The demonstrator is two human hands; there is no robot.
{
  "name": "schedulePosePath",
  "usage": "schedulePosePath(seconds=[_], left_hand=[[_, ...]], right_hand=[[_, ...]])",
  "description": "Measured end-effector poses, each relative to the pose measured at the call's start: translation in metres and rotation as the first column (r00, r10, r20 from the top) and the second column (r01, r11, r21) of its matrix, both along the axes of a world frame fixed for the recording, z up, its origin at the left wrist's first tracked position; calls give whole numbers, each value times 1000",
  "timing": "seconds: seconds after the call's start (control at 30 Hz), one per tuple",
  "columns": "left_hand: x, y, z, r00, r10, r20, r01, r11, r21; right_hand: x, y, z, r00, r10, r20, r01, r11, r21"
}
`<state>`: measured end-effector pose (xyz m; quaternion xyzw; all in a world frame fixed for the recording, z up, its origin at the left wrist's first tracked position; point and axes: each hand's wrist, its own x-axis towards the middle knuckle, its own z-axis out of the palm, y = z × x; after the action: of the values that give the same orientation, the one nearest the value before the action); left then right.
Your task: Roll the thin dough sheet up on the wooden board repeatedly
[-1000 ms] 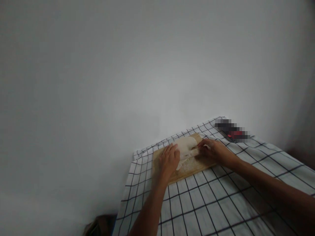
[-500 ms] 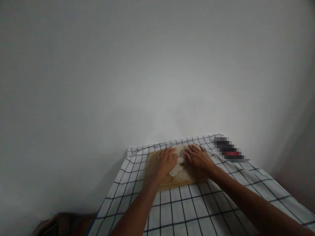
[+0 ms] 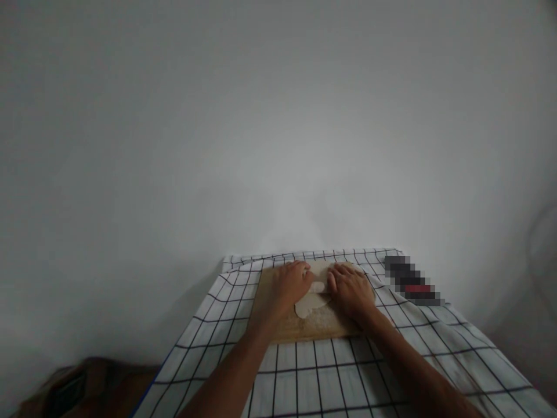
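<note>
A pale rolling pin point(image 3: 317, 287) lies across a flattened sheet of dough point(image 3: 307, 306) on a wooden board point(image 3: 304, 334). My left hand point(image 3: 292, 284) covers the pin's left part, fingers closed over it. On the right part rests my right hand point(image 3: 350, 287), its fingers curved over the pin. Only a short stretch of the pin shows between the hands. Dough shows on the near side of the pin, and a pale patch lies beyond it, partly hidden by my hands.
A white cloth with dark grid lines point(image 3: 287, 377) covers the table under the board. Toward the right edge lies a dark, blurred-out object with a red patch point(image 3: 413, 281). A plain wall point(image 3: 278, 145) rises behind. Something brown point(image 3: 87, 380) stands low at the left.
The view has tilted slightly. Both hands stay on the rolling pin, and more of the dough shows on its near side.
</note>
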<state>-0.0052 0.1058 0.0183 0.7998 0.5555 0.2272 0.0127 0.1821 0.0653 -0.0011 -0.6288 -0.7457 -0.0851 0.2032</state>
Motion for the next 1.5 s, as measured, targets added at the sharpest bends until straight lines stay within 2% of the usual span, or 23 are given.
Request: schedulePosePath(seconds=[0.13,0.27,0.47,0.57,0.67,0.8,0.93,1.03,1.17,1.23,1.37,1.5], left_hand=[[-17,-25,-8,988,-144,51,139,986,89],[-37,-30,-12,964,-248,99,240,967,87],[-50,-39,-18,948,-276,156,267,961,79],[-52,-50,-18,941,-291,172,279,956,94],[-55,-57,-16,927,-312,208,309,950,46],[-63,-55,-13,902,-329,281,336,942,23],[-72,-49,-11,905,-270,329,265,962,63],[-75,-48,-7,917,-229,326,218,973,73],[-73,-51,-3,937,-222,271,216,975,49],[-73,-53,-3,937,-250,243,250,968,30],[-76,-54,-3,908,-381,176,389,921,-12],[-83,-52,2,913,-380,146,386,923,-12]], right_hand=[[-1,-14,0,999,26,-22,-25,999,22],[1,-17,1,996,82,-46,-82,997,1],[4,-29,-9,989,131,-63,-130,991,9],[6,-38,-13,978,161,-132,-156,987,45],[15,-43,-14,948,226,-223,-228,974,21],[33,-41,-16,920,300,-251,-309,951,5],[44,-39,-14,901,313,-299,-328,945,1],[42,-43,-7,873,325,-364,-352,936,-8],[36,-50,3,838,363,-408,-407,913,-24],[35,-53,6,839,373,-395,-420,907,-35],[37,-55,7,865,341,-369,-395,915,-79],[39,-52,5,870,320,-374,-380,920,-97]])
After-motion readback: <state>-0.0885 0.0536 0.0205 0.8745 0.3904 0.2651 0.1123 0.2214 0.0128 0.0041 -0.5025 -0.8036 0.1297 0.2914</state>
